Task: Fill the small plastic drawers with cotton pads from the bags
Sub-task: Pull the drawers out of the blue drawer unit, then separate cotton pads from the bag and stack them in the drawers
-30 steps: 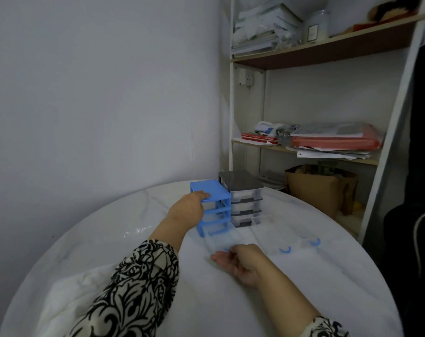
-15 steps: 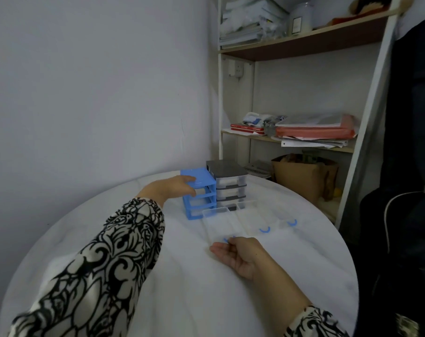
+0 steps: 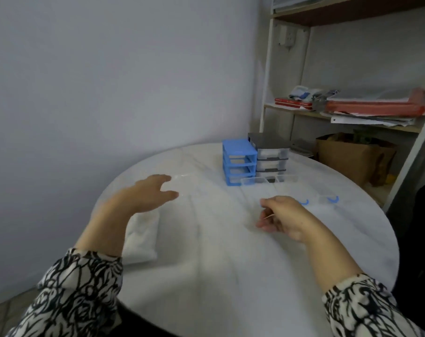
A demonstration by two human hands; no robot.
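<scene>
Left hand (image 3: 147, 194): has left the blue drawer unit (image 3: 238, 161), now spread, empty, above the bench (image 3: 231, 263) near a cotton pad bag (image 3: 139, 239). Right hand (image 3: 278, 216): turned palm-down, loosely curled, empty.

I am looking into a home corner: round white desk (image 3: 231, 276), wooden shelf (image 3: 340, 117) of papers, brown paper bag (image 3: 347, 159).

The one camera is sitting on the person's head, looking forward and down at the round white table (image 3: 231, 263), close above both arms, facing the wall corner.
</scene>
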